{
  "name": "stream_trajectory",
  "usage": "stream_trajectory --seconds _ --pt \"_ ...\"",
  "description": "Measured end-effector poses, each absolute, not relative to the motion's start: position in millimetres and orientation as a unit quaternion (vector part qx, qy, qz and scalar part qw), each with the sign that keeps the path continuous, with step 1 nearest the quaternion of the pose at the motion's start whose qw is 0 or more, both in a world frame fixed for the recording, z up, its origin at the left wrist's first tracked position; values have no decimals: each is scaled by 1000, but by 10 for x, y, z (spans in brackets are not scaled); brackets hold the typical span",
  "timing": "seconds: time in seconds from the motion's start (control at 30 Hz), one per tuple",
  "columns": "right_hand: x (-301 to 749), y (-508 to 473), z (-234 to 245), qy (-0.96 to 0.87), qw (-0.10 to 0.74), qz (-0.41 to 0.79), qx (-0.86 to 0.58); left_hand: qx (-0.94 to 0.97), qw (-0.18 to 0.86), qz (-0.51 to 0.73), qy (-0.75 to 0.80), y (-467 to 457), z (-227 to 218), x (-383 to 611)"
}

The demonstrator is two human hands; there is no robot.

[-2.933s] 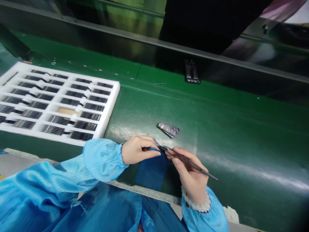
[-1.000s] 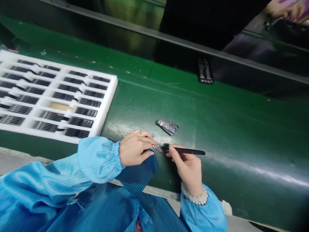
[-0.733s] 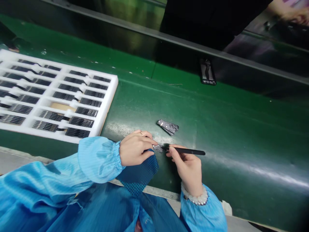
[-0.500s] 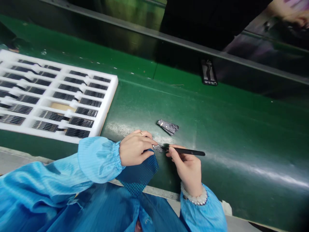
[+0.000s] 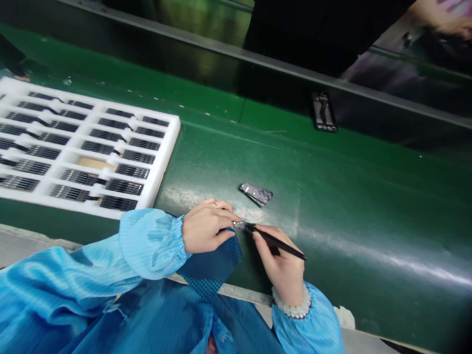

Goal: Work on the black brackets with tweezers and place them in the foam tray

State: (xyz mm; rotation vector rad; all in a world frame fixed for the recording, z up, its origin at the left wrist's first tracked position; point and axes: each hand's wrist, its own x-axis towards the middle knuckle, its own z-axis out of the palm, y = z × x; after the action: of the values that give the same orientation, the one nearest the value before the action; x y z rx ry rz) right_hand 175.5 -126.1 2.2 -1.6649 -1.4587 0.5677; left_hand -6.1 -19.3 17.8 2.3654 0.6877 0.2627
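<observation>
Presently: white foam tray [image 5: 174, 142], slots of flat black parts [image 5: 118, 202], one baring tan base [image 5: 95, 163] | near glossy green bench [image 5: 368, 206] front edge, left hand [image 5: 206, 227] fingertips hold small grey circuit piece [image 5: 239, 224], blue perforated sheet [image 5: 212, 265] below | right hand [image 5: 283, 268], grip closed around slim black tool [image 5: 285, 247], tip at piece | fanned dark plates [image 5: 256, 193] beyond; bench extending right

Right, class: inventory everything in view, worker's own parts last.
Tray: one, white, left.
Strips: many, black, in tray.
Fanned stack: one, dark grey, centre.
Flat case: one, black, far side.
Small part: one, grey, at left hand.
Tool: one, black, in right hand.
Sheet: one, blue, near edge.
Worktop: one, green, across view.
Rail: one, grey, across top.
Others' arms: two, one dark-sleeved, top corners.
Gown: one, blue, bottom.
Bracelet: one, whitish, right wrist.
Ring: one, golden, left hand.
Hands: two, bare, lower centre.
</observation>
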Motion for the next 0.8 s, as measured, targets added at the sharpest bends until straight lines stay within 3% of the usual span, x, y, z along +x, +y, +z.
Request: stream_trajectory --seconds 0.27,0.47,0.67,0.8 --pt "1755 -1272 21 -577 408 248 -663 903 326 106 258 -192 161 -64" --pt "1809 -1275 -8 -472 509 207 -690 897 356 189 180 -206 176 -99" --pt "2016 -833 64 -699 341 79 -624 893 404 127 151 -218 119 -86" --pt "2034 -581 52 -735 254 52 -627 892 402 134 159 -213 71 -55"
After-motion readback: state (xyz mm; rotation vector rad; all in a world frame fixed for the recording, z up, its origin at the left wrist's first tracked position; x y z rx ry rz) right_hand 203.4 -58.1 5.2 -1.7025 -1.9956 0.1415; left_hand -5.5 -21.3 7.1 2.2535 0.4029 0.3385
